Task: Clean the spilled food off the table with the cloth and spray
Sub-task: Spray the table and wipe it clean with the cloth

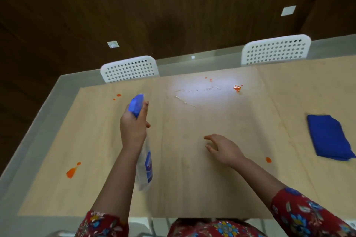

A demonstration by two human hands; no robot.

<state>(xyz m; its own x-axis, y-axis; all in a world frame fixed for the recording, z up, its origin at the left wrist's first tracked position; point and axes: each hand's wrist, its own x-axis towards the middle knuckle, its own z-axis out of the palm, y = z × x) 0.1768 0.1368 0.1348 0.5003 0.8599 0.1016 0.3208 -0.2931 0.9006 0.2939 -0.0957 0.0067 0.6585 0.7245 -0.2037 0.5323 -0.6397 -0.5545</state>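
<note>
Spray bottle (145, 168) gripped in the left hand (133, 127), nozzle aimed across the tabletop (192, 188); right hand (221, 149) loose, empty; blue cloth (329, 138) lies far right; orange spills (72, 171) are scattered wide, so spray may miss some.

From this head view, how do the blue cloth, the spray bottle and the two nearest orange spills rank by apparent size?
Largest to smallest:
1. blue cloth
2. spray bottle, though the left hand gripping it covers its middle and it is nearer the camera, so this is less sure
3. orange spill at near left
4. orange spot at near right
</note>
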